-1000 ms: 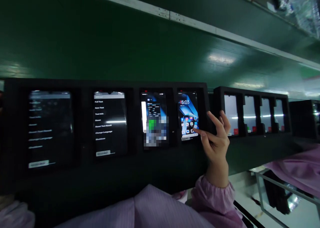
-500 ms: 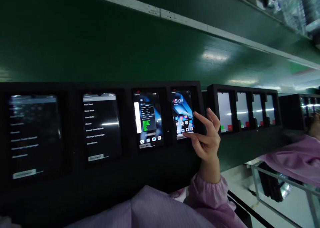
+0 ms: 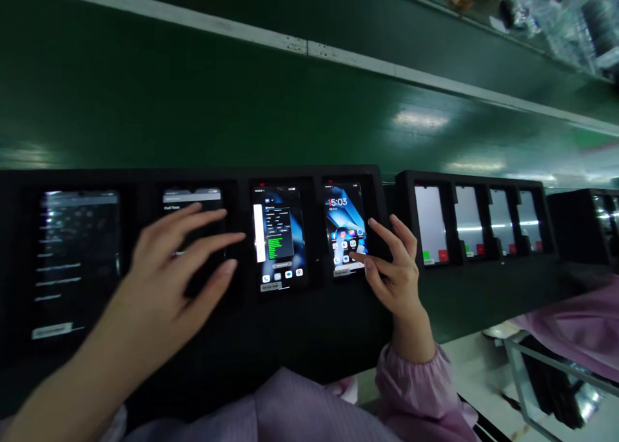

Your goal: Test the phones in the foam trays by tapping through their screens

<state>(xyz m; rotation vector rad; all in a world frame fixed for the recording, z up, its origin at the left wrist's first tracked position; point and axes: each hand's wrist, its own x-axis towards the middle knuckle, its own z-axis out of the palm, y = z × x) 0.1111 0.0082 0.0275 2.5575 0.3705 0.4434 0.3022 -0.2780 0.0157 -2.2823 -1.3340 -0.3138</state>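
A black foam tray (image 3: pixel 309 326) holds a row of upright phones. My right hand (image 3: pixel 394 271) has its fingers spread, and the thumb tip touches the lit home screen of the rightmost phone (image 3: pixel 344 226). My left hand (image 3: pixel 169 274) hovers open in front of the second phone (image 3: pixel 193 235), which shows a dark text menu; the fingers point right toward the third phone (image 3: pixel 278 235). That third phone displays a pop-up window with green text. The leftmost phone (image 3: pixel 77 261) shows a dim menu. Neither hand holds anything.
A second black tray (image 3: pixel 478 261) to the right carries several phones with pale screens and red and green buttons. A green conveyor belt (image 3: pixel 242 106) runs behind the trays. A person's pink sleeve (image 3: pixel 575 326) lies at the right. Metal framing (image 3: pixel 532 377) stands at lower right.
My left hand has come into view from the lower left and now covers the second phone. My right hand stays at the rightmost phone's screen. The view shifted slightly.
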